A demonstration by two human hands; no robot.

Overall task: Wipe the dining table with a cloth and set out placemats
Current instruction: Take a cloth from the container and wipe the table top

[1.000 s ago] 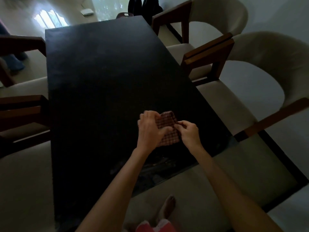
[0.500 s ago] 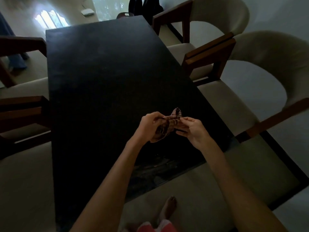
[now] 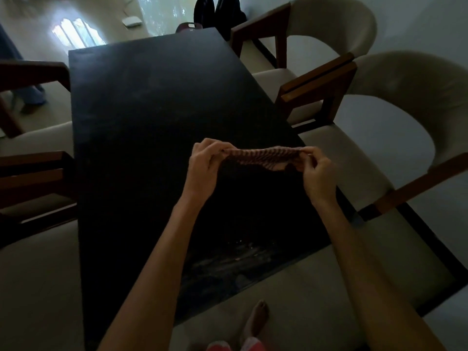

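since half a second ago the two hands have drawn apart, and the checked cloth (image 3: pixel 263 158) that was bunched between them is now pulled out into a band above the near part of the dark dining table (image 3: pixel 152 117). left hand (image 3: pixel 205 168) pinches one end between thumb and curled fingers, and right hand (image 3: pixel 316 173) pinches the other end the same way, so the fabric hangs taut along its top edge with the rest drooping below, lifted off the surface rather than lying on it. holding it by two ends like this looks like a way to open it up and find a flat face before refolding or pressing it down to wipe. streaky marks (image 3: pixel 240 257) show on the tabletop near the closest edge, which is probably where wiping is needed. cushioned chairs (image 3: pixel 379 102) stand pushed close along the right side. no placemats are visible, so that step seems not yet begun.
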